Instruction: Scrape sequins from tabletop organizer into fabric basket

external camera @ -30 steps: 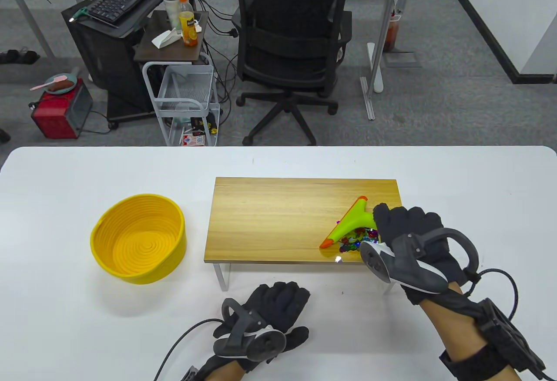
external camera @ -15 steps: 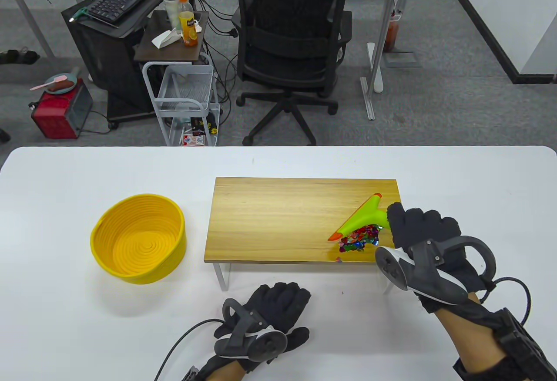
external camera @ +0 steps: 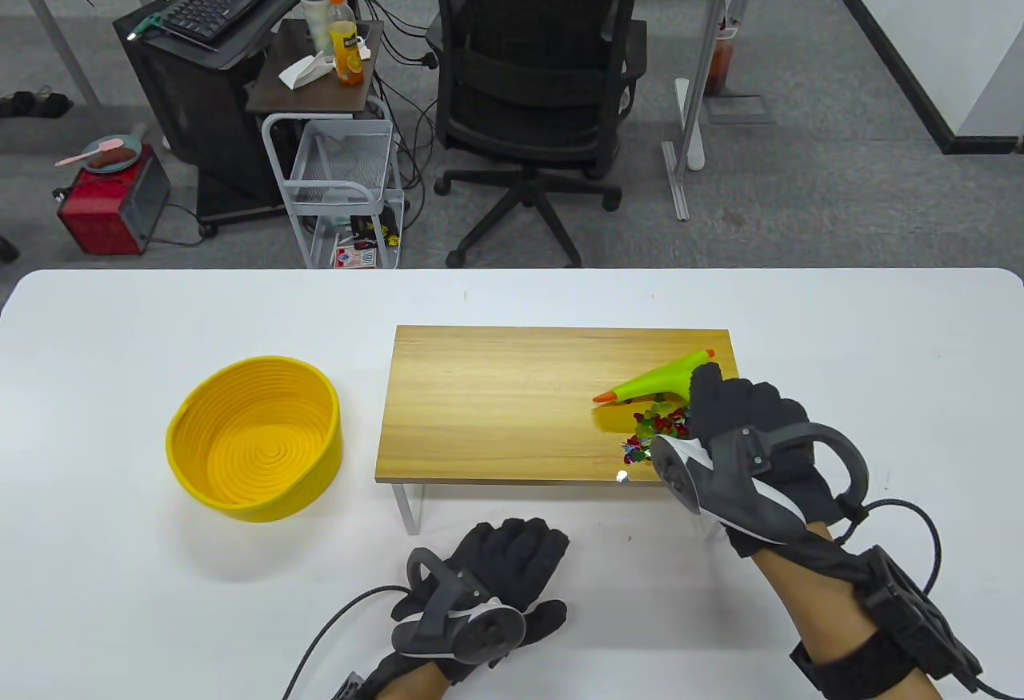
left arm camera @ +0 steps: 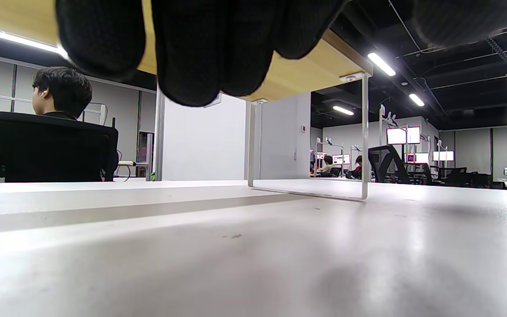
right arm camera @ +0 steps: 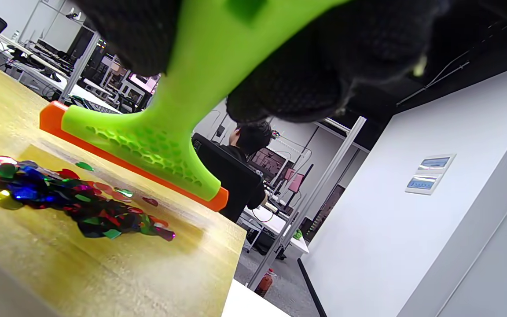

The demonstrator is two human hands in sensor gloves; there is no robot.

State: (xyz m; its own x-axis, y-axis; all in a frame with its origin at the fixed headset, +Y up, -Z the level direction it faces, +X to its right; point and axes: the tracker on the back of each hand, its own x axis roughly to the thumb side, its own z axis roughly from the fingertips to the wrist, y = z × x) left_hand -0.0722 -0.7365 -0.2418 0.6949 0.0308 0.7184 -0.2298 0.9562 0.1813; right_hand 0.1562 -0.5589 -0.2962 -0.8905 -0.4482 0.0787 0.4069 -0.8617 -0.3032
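At the right end of the wooden organizer [external camera: 552, 404], the fingers [right arm camera: 306, 83] of the right hand [external camera: 748, 444] clench the handle of a green scraper [external camera: 660, 382], its orange-edged blade lifted just beyond a heap of sequins [external camera: 652, 432] near the front edge. The left hand [external camera: 500, 572] lies flat on the white tabletop [external camera: 120, 596], fingers released, holding nothing. To sweep cleanly, the blade should drop flat behind the heap and push left toward the yellow fabric basket [external camera: 254, 438], which sits well apart and lower; bringing it under the organizer's left edge would likely catch the spill.
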